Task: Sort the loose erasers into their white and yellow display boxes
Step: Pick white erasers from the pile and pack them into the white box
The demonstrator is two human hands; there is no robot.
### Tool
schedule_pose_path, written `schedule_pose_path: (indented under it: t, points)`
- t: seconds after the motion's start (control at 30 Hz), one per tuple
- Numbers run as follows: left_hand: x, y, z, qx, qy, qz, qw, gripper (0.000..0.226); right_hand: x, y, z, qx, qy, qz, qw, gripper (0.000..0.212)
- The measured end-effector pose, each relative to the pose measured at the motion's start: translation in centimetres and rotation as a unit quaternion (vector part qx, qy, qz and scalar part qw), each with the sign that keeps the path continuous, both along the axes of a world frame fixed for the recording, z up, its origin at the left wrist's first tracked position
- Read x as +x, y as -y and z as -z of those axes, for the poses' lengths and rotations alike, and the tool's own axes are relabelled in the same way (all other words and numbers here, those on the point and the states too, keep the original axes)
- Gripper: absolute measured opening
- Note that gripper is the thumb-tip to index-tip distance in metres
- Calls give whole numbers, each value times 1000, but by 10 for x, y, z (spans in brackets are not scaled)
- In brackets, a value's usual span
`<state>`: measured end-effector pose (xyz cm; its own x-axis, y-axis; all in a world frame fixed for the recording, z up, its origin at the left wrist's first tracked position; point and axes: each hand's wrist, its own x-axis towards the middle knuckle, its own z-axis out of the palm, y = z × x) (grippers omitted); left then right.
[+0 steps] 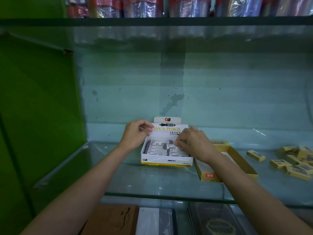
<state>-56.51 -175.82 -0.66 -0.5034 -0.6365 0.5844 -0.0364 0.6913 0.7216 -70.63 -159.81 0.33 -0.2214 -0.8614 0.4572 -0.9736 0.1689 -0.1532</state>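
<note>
A white display box [166, 161] marked "INK & PENCIL ERASER" stands on the glass shelf, its lid flap upright, packed with several white-and-grey erasers [162, 148]. My left hand [135, 134] hovers at the box's back left corner, fingers loosely curled, holding nothing that I can see. My right hand [193, 143] reaches into the box's right side and its fingertips pinch a white eraser [171, 146] lying on the top row. To the right lies an open yellow display box [240, 158], partly hidden by my right forearm. Loose yellow erasers [294, 161] lie scattered at the far right.
The glass shelf [152, 182] has a green side panel [39, 106] at the left and a pale wall behind. Another glass shelf above carries wrapped rolls [144, 7]. Notebooks [213, 219] lie on the level below the shelf's front edge.
</note>
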Motion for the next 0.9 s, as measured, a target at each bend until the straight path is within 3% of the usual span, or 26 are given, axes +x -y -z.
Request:
schedule_pose_path:
  t: [0.2, 0.33, 0.43, 0.53, 0.73, 0.9]
  points:
    - [1, -1, -1, 1, 17, -17, 1000, 33, 1, -2, -6, 58, 21, -8, 998, 20]
    - [2, -2, -2, 6, 15, -19, 1000, 31, 11, -4, -16, 57, 100, -100, 988, 18]
    - [2, -6, -4, 2, 19, -12, 1000, 27, 22, -1, -22, 99, 101, -148, 979, 20]
    - [2, -8, -3, -1, 34, -14, 999, 22, 30, 6, -28, 133, 78, -147, 977, 22]
    - [3, -10, -4, 6, 43, -12, 999, 18, 37, 16, -35, 175, 126, -147, 965, 17]
    - [2, -11, -2, -17, 70, -1, 997, 19, 38, 17, -31, 187, 92, -135, 969, 22]
